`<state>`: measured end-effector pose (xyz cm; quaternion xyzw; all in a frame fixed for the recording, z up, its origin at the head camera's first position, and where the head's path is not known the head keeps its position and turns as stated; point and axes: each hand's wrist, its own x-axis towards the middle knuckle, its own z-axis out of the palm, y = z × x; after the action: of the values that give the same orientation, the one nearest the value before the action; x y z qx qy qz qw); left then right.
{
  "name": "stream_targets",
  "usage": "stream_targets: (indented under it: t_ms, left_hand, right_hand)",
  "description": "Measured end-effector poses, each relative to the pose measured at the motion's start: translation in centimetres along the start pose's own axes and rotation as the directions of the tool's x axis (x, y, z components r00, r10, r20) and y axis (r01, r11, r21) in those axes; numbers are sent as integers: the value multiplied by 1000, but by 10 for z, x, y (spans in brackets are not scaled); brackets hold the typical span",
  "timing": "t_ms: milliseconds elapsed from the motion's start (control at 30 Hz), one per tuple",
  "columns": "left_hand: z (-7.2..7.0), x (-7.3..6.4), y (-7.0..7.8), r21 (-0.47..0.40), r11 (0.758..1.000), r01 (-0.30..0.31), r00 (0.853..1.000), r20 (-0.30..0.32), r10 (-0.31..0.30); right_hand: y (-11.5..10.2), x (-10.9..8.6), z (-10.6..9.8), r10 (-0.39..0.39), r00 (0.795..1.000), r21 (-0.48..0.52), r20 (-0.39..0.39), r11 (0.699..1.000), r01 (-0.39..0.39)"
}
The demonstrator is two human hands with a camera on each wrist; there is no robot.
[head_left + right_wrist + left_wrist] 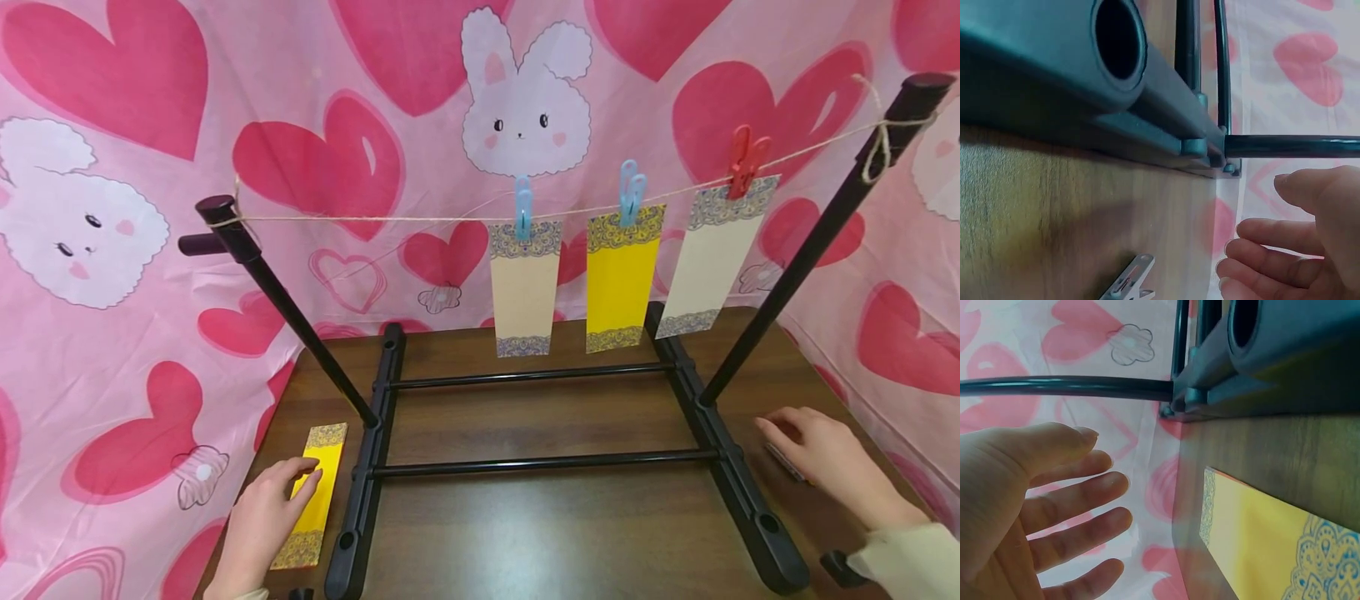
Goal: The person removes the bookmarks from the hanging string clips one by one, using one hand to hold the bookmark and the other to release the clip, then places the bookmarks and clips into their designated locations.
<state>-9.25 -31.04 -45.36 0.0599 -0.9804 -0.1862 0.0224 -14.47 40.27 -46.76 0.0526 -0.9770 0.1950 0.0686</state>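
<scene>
My left hand is held above a yellow card with patterned ends, which lies on the table left of the black stand. Its fingers are relaxed and apart, holding nothing. On the other side, my right hand hovers over a grey clothespin lying on the wood, fingers loosely bent around nothing. Three cards hang from a string: a beige card under a blue clothespin, a yellow card under another blue clothespin, and a white card under a red clothespin.
The black stand has two slanted posts, with the string tied between their tops. Its side feet and two crossbars sit on the brown wooden table. A pink cloth with hearts and rabbits surrounds the back and sides.
</scene>
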Motion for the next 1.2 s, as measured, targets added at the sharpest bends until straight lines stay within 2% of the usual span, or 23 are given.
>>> stream_targets:
  t_ms: [233, 533, 700, 833, 933, 1000, 1200]
  left_hand:
    - [1, 1, 5, -44, 999, 28, 999, 30, -27]
    - [2, 0, 12, -85, 996, 7, 1000, -1, -7]
    - [4, 0, 16, -111, 993, -46, 997, -73, 38]
    - [6, 1, 19, -119, 986, -118, 982, -159, 98]
    - [8, 1, 20, -121, 981, -152, 972, -196, 126]
    - [8, 1, 21, -123, 980, -159, 971, -200, 132]
    - [8, 3, 25, -152, 979, -133, 983, -146, 111]
  right_hand:
    - [-10, -1, 2, -49, 997, -2, -62, 999, 49]
    - [-27, -1, 4, -138, 978, -25, -154, 990, 136]
    - [-36, 1, 3, -199, 952, -33, -231, 980, 196]
    - [-43, 3, 0, -235, 929, -30, -287, 971, 237]
    - [-52, 4, -2, -234, 929, -16, -287, 971, 240]
    - [-58, 5, -3, -228, 934, -5, -276, 972, 236]
    - [-71, 4, -5, -219, 939, 21, -264, 972, 233]
